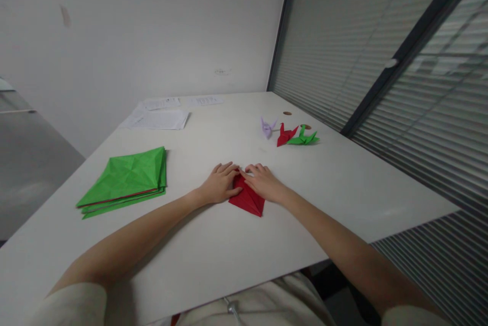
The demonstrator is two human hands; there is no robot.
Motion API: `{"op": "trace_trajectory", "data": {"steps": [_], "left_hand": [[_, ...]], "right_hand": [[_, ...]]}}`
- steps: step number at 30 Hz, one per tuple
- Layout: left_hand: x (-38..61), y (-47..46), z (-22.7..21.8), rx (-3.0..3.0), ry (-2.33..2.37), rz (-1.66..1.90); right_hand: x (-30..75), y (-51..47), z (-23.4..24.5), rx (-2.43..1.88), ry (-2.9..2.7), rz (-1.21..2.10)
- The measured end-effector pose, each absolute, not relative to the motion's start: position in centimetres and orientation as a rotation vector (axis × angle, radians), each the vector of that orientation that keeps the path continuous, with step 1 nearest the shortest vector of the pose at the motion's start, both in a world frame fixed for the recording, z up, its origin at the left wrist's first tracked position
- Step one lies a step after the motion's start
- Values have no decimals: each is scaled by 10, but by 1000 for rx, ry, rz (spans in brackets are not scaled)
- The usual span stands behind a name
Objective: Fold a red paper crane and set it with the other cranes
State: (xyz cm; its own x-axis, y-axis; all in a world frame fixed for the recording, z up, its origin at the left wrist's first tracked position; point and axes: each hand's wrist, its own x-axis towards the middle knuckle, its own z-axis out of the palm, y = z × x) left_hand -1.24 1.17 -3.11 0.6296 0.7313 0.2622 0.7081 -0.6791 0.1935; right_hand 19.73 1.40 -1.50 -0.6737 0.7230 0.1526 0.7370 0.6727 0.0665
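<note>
A folded piece of red origami paper [249,201] lies on the white table in front of me, its lower point toward me and crease lines running down it. My left hand [221,182] holds its left side, thumb on the paper and fingertips at the top corner. From the right, my right hand [264,181] grips the upper right edge, its thumb reaching to the top corner and its fingers curled. Both hands partly cover the paper, and their fingertips nearly meet.
Left on the table [206,260] is a stack of creased green paper sheets [133,173], with a red one between. Folded paper cranes stand at the far right: lilac [267,128], red [285,135] and green [304,137]. Printed papers [160,119] lie by the wall. Blinds [419,112] line the right.
</note>
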Motion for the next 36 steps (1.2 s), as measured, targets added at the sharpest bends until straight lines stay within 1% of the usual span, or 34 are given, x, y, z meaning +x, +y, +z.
{"op": "trace_trajectory", "data": {"steps": [4,6,8,13,16,19,25,30,36], "left_hand": [[-12,10,-25,2750,1027,504],[-10,9,-21,2752,1022,497],[-9,6,-19,2788,1112,490],[-5,-2,-18,2854,1505,476],[-3,-5,-17,2863,1550,465],[-3,-4,-15,2888,1475,450],[-10,6,-17,2887,1114,458],[-13,17,-28,2792,1089,524],[-13,23,-32,2747,1105,550]], "right_hand": [[199,20,-17,-1156,-2735,-102],[201,24,-18,-1145,-2696,-35],[204,27,-18,-1150,-2640,47],[215,29,-11,-1170,-2499,274],[218,28,-6,-1166,-2506,384],[219,28,-5,-1194,-2515,416],[222,32,-9,-1103,-2529,483],[222,30,-12,-1058,-2462,659],[220,29,-13,-1112,-2457,650]]}}
